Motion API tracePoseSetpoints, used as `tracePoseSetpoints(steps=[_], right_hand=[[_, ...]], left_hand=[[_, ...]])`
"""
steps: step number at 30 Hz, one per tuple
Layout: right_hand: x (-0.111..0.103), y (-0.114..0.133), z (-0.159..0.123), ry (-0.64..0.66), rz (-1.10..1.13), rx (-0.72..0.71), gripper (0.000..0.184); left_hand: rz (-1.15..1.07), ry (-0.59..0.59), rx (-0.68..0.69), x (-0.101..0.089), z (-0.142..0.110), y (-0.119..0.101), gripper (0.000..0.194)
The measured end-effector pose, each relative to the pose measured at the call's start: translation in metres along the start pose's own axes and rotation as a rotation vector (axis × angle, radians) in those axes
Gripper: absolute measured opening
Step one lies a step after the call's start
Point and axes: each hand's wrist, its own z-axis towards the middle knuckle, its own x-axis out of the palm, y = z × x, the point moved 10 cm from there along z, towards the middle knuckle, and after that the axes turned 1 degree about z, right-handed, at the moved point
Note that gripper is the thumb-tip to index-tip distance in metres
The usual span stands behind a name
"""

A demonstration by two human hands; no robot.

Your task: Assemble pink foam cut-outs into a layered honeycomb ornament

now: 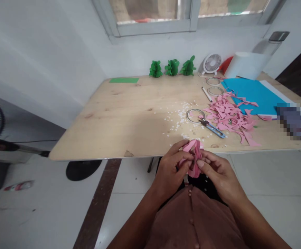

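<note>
The wooden table (109, 117) stretched beneath the window, carrying work at different stages. On its right side lay a blue sheet (254, 95), flat over white paper and partly covered by scraps. The pile of pink scraps (225, 112) beside it, curved and pointed, looked like offcuts, so a good deal of pink cutting seemed already done.

At the near edge, the left hand (169, 167) had its thumb and fingers closed around the left side of the pink paper piece (197, 152). The right hand (223, 176) pinched the right side between thumb and fingers. The piece itself was between the two hands, above the person's lap, its wavy-edged layers bunched together. It seemed shaped but only partway through handling; whether the layers were fastened could not be told.

Three green paper shapes (171, 67) stood at the back by the wall, their layers fanned out, apparently finished. A green strip (124, 80) lay flat at the back left. The blue snips (214, 129) rested out of the hands, just beside a ring (195, 109). Smallest were the white bits (177, 131), scattered and not yet cleared away.
</note>
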Motion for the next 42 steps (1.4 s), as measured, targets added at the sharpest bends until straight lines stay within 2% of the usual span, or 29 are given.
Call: tracePoseSetpoints(steps=[7, 15, 21, 34, 42], right_hand=[[-0.007, 0.003, 0.000, -0.066, -0.319, -0.088, 0.020], [-0.008, 0.003, 0.001, -0.081, -0.498, -0.102, 0.015], [-0.007, 0.003, 0.000, -0.056, -0.508, -0.088, 0.013], [-0.010, -0.008, 0.001, -0.008, -0.420, -0.132, 0.013], [-0.008, -0.004, 0.001, -0.017, -0.446, -0.098, 0.009]], left_hand=[[0.114, 0.041, 0.042, 0.007, -0.004, 0.001, 0.020], [0.239, 0.047, 0.145, 0.015, -0.007, -0.009, 0.023], [0.279, 0.046, 0.171, 0.018, -0.008, -0.017, 0.024], [0.252, 0.031, 0.144, 0.019, -0.011, -0.015, 0.026], [0.229, 0.023, 0.142, 0.020, -0.008, -0.015, 0.023]])
